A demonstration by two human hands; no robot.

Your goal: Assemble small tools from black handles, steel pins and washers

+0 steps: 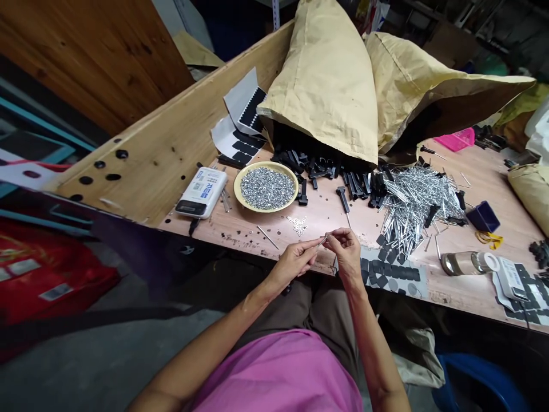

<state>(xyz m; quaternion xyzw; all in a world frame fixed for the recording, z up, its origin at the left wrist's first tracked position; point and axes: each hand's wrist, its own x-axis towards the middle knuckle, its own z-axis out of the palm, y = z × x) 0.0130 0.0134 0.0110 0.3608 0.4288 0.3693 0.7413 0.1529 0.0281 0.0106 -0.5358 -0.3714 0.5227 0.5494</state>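
Observation:
My left hand (292,262) and my right hand (344,252) meet above the bench's front edge, their fingertips pinching a thin silver metal pin (322,241). Just beyond them, a small scatter of loose nuts (298,225) lies on the plywood bench top (274,240). A yellow bowl heaped with small steel nuts (266,186) stands further left. To the right, a sheet with black square pads (388,273) lies close to my right hand. A large tangle of long silver pins (418,205) rises behind that sheet.
Black plastic parts (330,174) spill from a kraft paper sack (326,86) at the back. A white digital scale (201,193), glass jar (469,263), blue box (483,216) and pink basket (457,140) stand on the bench. A wooden board (171,137) walls its far left side.

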